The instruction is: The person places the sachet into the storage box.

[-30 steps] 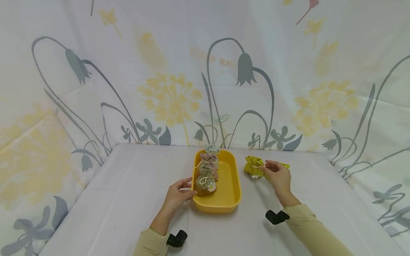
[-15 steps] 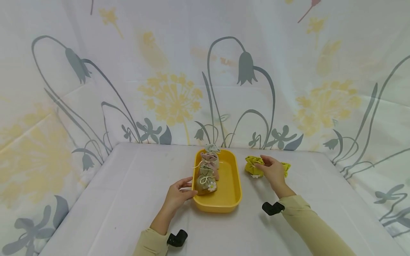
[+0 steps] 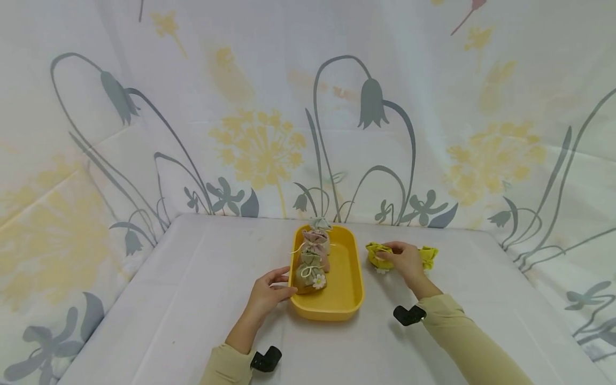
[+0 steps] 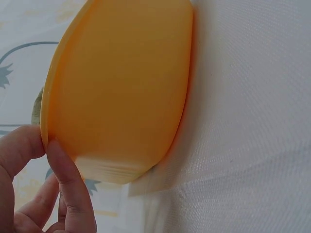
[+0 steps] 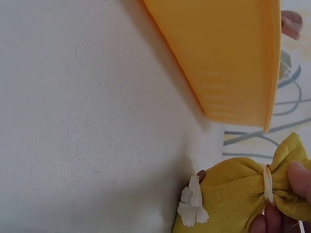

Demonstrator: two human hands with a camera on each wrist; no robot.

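Observation:
A yellow plastic tray (image 3: 344,289) stands on the table, and my left hand (image 3: 269,291) pinches its left rim. In the left wrist view a thumb and a finger (image 4: 68,179) sit on either side of that rim. Inside the tray's left half are a green drawstring pouch (image 3: 308,270) with a daisy, a pink pouch (image 3: 315,240) and a pale pouch (image 3: 320,223) at the back. My right hand (image 3: 406,262) pinches the gathered neck of a yellow-green pouch (image 5: 238,189) right of the tray. White petals and a tied cord show on this pouch.
Another yellow-green pouch (image 3: 427,256) lies just right of my right hand, partly hidden by it. White cloth covers the table (image 3: 192,299), and a flower-printed curtain (image 3: 269,80) rises behind its far edge.
My right hand has moved left onto the nearer yellow-green pouch and now grips its neck; more of the other pouch shows. The left hand stays on the tray rim.

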